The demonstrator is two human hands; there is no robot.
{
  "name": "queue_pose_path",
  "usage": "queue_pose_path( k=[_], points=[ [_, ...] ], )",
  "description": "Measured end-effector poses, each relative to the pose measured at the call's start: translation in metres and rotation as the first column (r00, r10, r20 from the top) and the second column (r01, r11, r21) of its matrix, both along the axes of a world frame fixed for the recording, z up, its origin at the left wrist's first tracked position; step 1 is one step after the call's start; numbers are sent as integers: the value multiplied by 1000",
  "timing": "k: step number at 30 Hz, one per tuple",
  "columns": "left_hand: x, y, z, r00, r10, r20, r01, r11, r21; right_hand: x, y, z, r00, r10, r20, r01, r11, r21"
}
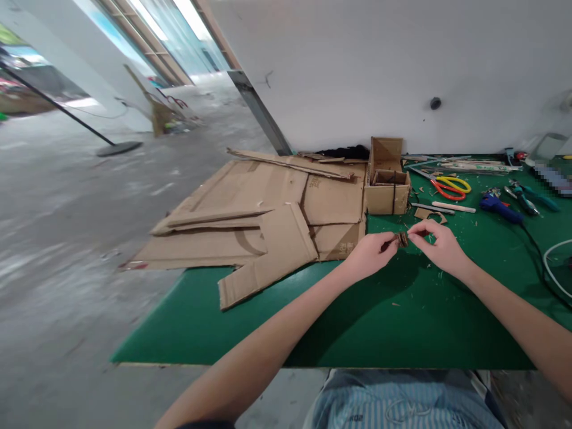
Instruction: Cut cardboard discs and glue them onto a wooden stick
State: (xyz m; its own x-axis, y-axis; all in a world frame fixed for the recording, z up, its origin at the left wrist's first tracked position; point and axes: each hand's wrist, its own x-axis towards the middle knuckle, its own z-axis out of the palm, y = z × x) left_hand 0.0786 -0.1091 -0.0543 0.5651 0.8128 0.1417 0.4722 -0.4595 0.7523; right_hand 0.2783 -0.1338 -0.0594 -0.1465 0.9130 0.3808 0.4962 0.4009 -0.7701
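My left hand (374, 255) is closed around a small stack of brown cardboard pieces (403, 239), held a little above the green table. Facing it from the right, my right hand (437, 245) has its thumb and forefinger pinched together at the stack's edge. Whatever sits between those fingertips is too small to tell. Just behind the hands stands an open cardboard box (388, 199) with a dark band around it. A cardboard scrap with a round cut-out (429, 215) lies behind my right hand.
Flat cardboard sheets (286, 185) and an angled cardboard piece (272, 253) cover the left of the green table (179, 333). Scissors (451, 186), a blue-handled glue gun (500, 205) with a cord, pliers (522, 196) and glue sticks (453, 207) lie right. A white wall rises behind.
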Motion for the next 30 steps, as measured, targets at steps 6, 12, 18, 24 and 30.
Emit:
queue_pose_path(
  k=[6, 12, 18, 24, 30],
  points=[
    [-2, 2, -3, 998, -25, 55, 26, 1000, -13, 7, 4, 3, 993, 43, 109, -43, 999, -6],
    [-3, 3, -5, 1000, -28, 10, 27, 1000, 7, 13, 5, 3, 955, 129, 267, -142, 989, 31],
    [-2, 3, -8, 999, -50, -14, 51, 998, 40, 15, 5, 2, 931, 109, 347, -138, 989, 59],
    [-2, 1, -4, 997, -52, -64, 56, 997, 57, 13, 10, -11, 945, 82, 315, -83, 997, -11],
    [-4, 2, -4, 984, -30, -173, 47, 995, 91, 6, 8, -18, 979, 91, 184, -80, 995, -64]
  ],
)
